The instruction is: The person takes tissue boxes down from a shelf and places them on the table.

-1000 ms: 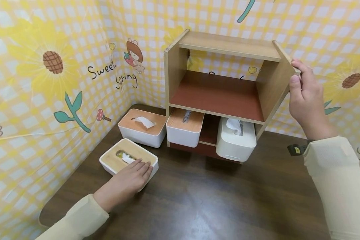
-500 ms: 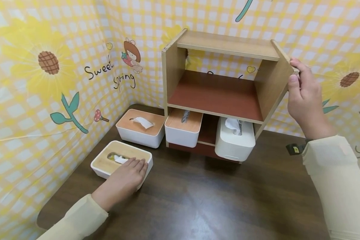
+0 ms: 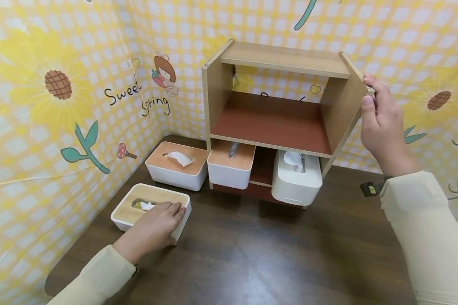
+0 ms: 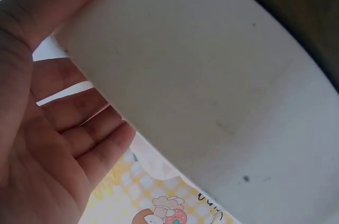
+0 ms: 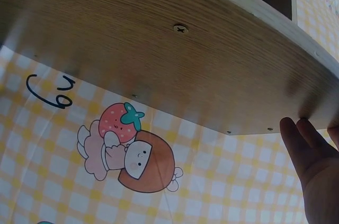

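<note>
My left hand (image 3: 152, 228) holds the right end of a white tissue box (image 3: 161, 195) with a pale wooden lid. Its fingers lie over the lid beside the tissue slot. In the left wrist view the thumb rests along the box's white side (image 4: 185, 70) and the fingers reach over its edge. My right hand (image 3: 383, 123) grips the upper front corner of a wooden shelf unit's right side panel (image 3: 345, 103). From the right wrist, that panel's outer face (image 5: 132, 49) fills the upper part, with the fingertips (image 5: 290, 128) at its edge.
Behind the held box stands another tissue box (image 3: 171, 176) with an orange-brown lid. Two more, one wood-topped (image 3: 230, 176) and one all white (image 3: 295, 190), protrude from the shelf's lower level. Everything stands on a dark wooden table (image 3: 252, 254) before yellow checked cloth (image 3: 110, 55).
My left hand has shifted the pale-lidded tissue box left, away from the shelf, then stopped; its thumb now shows at the side. My right hand keeps its hold on the shelf corner.
</note>
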`<state>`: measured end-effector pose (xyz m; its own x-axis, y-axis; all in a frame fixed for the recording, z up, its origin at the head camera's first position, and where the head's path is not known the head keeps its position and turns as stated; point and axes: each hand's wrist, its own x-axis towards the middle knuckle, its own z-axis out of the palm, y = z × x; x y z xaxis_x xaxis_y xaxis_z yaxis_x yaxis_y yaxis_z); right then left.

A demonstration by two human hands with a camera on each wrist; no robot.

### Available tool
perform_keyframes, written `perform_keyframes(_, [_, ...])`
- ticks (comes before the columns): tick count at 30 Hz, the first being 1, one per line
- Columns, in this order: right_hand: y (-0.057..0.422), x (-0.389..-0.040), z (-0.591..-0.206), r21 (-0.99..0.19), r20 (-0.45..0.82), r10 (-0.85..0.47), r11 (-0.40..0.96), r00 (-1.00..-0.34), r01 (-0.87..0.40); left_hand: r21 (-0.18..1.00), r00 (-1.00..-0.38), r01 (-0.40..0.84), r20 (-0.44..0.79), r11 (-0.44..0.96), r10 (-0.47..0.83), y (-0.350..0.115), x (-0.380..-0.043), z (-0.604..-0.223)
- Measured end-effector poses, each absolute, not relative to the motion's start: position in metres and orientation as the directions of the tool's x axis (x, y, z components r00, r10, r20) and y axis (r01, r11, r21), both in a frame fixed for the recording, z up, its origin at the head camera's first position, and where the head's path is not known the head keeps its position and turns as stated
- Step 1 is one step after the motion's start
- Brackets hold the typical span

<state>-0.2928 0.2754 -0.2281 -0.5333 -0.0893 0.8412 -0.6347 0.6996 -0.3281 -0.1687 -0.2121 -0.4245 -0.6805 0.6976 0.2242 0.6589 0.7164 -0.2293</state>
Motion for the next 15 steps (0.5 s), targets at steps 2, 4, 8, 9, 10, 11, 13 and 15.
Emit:
perform_keyframes(2, [0.2750, -0.2930, -0.2289, -0.329, 0.840, -0.090, 0.700, -0.535, -0.634, -0.229, -0.681, 0.659, 0.221, 0.716, 0.698, -0.2124, -0.1678, -0.4247])
perform_keyframes(4, [0.2753, -0.2939, -0.2298, -0.334, 0.838, -0.089, 0.697, -0.538, -0.635, -0.221, -0.680, 0.665, 0.216, 0.713, 0.701, -0.2134, -0.1661, -0.4252])
perform_keyframes(8, [0.2770, -0.2964, -0.2311, -0.341, 0.836, -0.084, 0.695, -0.542, -0.633, -0.203, -0.674, 0.675, 0.222, 0.709, 0.705, -0.2153, -0.1638, -0.4258])
perform_keyframes(9, [0.2774, -0.2967, -0.2312, -0.341, 0.837, -0.081, 0.696, -0.542, -0.632, -0.200, -0.673, 0.675, 0.226, 0.710, 0.704, -0.2155, -0.1640, -0.4258])
perform_keyframes(10, [0.2779, -0.2970, -0.2311, -0.340, 0.837, -0.081, 0.697, -0.540, -0.631, -0.197, -0.672, 0.676, 0.231, 0.710, 0.704, -0.2154, -0.1641, -0.4256])
perform_keyframes(11, [0.2782, -0.2973, -0.2310, -0.337, 0.839, -0.080, 0.699, -0.538, -0.630, -0.195, -0.672, 0.676, 0.233, 0.711, 0.703, -0.2152, -0.1646, -0.4257])
perform_keyframes(13, [0.2789, -0.2979, -0.2306, -0.323, 0.845, -0.089, 0.701, -0.527, -0.636, -0.188, -0.674, 0.675, 0.234, 0.713, 0.700, -0.2148, -0.1654, -0.4257])
perform_keyframes(15, [0.2793, -0.2983, -0.2306, -0.320, 0.849, -0.088, 0.700, -0.521, -0.638, -0.183, -0.680, 0.674, 0.225, 0.716, 0.698, -0.2145, -0.1660, -0.4256])
